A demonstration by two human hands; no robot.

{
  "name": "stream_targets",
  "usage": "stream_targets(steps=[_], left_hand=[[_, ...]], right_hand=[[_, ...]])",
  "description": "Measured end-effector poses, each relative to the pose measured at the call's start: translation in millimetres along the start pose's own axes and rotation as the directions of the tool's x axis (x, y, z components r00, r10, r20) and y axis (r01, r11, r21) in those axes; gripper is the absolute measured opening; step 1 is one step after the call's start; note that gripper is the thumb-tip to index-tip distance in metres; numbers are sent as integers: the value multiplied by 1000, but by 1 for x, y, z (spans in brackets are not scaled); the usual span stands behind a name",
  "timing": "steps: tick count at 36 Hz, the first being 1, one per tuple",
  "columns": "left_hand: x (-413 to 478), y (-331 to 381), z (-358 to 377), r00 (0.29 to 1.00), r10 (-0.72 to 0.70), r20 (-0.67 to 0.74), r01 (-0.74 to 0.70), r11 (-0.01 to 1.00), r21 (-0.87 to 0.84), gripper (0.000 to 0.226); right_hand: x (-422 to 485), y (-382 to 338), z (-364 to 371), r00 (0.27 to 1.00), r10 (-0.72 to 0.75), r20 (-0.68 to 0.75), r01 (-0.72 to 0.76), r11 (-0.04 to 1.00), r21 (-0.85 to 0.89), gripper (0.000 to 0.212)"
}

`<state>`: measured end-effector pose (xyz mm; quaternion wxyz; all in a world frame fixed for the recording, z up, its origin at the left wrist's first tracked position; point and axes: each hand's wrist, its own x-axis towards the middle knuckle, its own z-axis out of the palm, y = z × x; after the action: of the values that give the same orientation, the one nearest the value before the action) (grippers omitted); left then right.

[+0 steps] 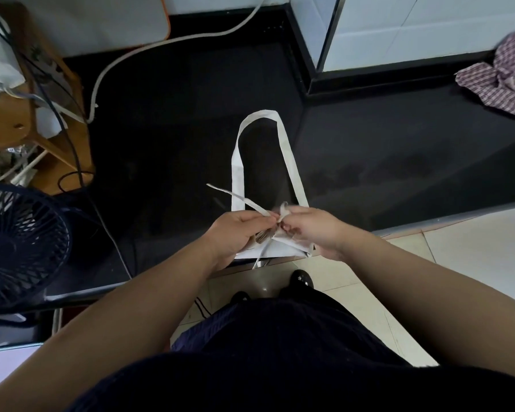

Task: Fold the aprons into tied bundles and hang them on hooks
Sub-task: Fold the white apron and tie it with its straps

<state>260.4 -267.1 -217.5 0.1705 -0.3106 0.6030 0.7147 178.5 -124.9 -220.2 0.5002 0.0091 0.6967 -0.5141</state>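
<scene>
A folded white apron bundle (283,249) lies at the near edge of the black counter (399,150). Its wide neck loop (263,150) stretches away from me across the counter. My left hand (235,230) pinches a thin white tie strap (235,197) that sticks out up and to the left. My right hand (315,228) grips the other tie end right beside it, over the bundle's middle. The two hands nearly touch where the ties cross. A second apron, checked red and white (500,81), lies crumpled at the counter's far right.
A dark fan (18,248) stands at the left edge. Behind it is a wooden stand (42,114) with cables and a white hose (161,43) running over the counter. White tiled walls rise at the back. The floor and my shoes (301,279) show below the counter edge.
</scene>
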Motion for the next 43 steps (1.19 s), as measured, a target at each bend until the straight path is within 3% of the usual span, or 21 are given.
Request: stream_targets(steps=[2, 5, 9, 11, 15, 17, 20, 23, 28, 31, 34, 37, 40, 43], left_hand=[[0, -1, -1, 1000, 2, 5, -2, 1000, -2, 14], [-2, -3, -1, 1000, 13, -1, -13, 1000, -6, 16], [0, -7, 3, 994, 26, -107, -39, 991, -127, 12], [1, -11, 5, 984, 17, -175, -48, 983, -176, 11], [2, -17, 7, 963, 23, -270, -55, 992, -110, 19], [3, -18, 4, 952, 20, -305, -51, 994, -95, 15], [-1, -23, 2, 948, 106, -301, -88, 993, 73, 14], [-7, -32, 3, 911, 216, -351, -104, 944, 312, 17], [-9, -42, 9, 818, 310, -484, -75, 892, 445, 18], [-7, -43, 11, 798, 252, -547, -45, 931, 363, 21], [-5, -45, 16, 845, 105, -524, -69, 994, 87, 23], [-6, -42, 23, 869, 36, -494, -106, 988, -114, 21], [-6, -39, 24, 872, 93, -480, -130, 991, -44, 18], [-6, -34, 22, 903, 173, -393, -140, 984, 110, 19]], right_hand=[[-1, -4, -6, 997, 0, 76, -10, 991, 136, 25], [-4, -6, -8, 995, -24, 101, 6, 985, 172, 11], [0, 6, 1, 991, -65, -116, 104, 924, 369, 18], [1, 13, 3, 973, -89, -213, 162, 920, 357, 21], [-1, 18, 4, 940, -84, -331, 213, 902, 375, 26], [-2, 21, 3, 905, -103, -413, 228, 936, 267, 24], [-6, 26, 3, 855, -211, -474, 195, 977, -83, 18], [-10, 32, 2, 828, -300, -474, 178, 942, -286, 16], [-9, 33, 1, 803, -385, -456, 127, 857, -499, 19], [-12, 37, 1, 796, -428, -429, 108, 797, -595, 18], [-14, 42, 1, 822, -409, -396, 52, 747, -663, 21], [-15, 45, 0, 818, -411, -402, 48, 746, -665, 25], [-15, 41, 1, 853, -373, -364, 67, 772, -632, 26], [-11, 34, 0, 917, -329, -226, 128, 778, -615, 23]])
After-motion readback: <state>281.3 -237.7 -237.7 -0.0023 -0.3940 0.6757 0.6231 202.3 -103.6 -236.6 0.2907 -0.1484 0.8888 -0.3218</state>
